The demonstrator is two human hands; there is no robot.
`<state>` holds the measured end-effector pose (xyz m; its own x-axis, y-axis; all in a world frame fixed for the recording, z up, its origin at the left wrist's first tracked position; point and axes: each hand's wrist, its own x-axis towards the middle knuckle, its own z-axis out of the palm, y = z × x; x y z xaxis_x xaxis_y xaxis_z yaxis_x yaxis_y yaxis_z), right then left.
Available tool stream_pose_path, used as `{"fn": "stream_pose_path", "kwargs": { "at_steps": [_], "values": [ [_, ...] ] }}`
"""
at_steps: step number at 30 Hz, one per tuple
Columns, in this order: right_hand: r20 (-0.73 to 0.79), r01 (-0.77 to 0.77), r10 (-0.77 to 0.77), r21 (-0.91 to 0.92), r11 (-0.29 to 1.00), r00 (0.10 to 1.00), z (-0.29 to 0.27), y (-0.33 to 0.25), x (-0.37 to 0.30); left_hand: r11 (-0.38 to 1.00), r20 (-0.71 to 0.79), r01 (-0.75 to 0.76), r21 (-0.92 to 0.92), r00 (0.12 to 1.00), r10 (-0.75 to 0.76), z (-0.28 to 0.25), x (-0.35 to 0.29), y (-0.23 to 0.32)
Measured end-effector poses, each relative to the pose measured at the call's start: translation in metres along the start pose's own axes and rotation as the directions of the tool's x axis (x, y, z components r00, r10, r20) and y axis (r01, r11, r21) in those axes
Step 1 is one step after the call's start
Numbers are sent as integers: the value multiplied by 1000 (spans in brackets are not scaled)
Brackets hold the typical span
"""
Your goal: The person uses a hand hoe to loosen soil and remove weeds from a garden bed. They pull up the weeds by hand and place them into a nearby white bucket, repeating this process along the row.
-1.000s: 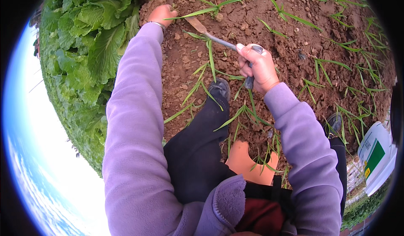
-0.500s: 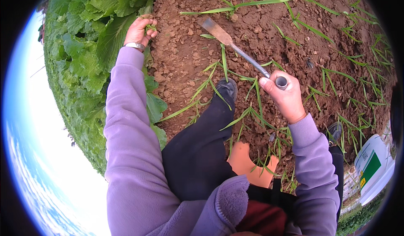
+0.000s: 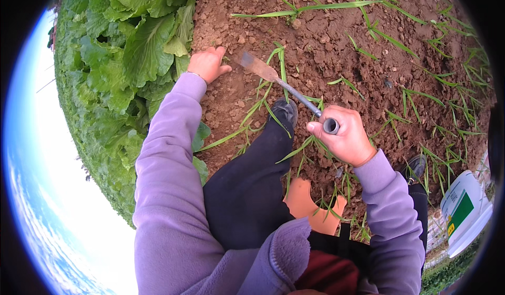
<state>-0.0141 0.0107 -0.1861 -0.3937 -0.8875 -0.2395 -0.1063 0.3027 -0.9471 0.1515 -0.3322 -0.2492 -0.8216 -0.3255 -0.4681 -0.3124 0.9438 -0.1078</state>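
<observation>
Clasping bladed tool (image 3: 268, 74) in right hand (image 3: 344, 135), poising left hand (image 3: 206, 65), grip unclear, at left edge of soil (image 3: 223, 103), likely needing clearance.

Purple fleece sleeves (image 3: 168, 163), black trousers (image 3: 244, 190), dark shoes (image 3: 284, 111), some dark red cloth (image 3: 326, 273)

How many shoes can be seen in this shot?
2. One dark shoe is mid-picture, below the metal shaft of the hand tool; the other shoe is farther right, beyond the right sleeve. No others show.
</observation>
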Motion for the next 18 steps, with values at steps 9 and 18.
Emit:
{"fn": "stream_pose_path", "kwargs": {
  "at_steps": [9,18],
  "values": [
    [-232,-209,357,490,846,905,11,13,18,916,-99,228,-329,957,-273,-21,81,3],
    [-310,-136,306,468,873,900,21,40,84,983,-299,145,-111,939,-172,-30,195,41]
  ]
}}
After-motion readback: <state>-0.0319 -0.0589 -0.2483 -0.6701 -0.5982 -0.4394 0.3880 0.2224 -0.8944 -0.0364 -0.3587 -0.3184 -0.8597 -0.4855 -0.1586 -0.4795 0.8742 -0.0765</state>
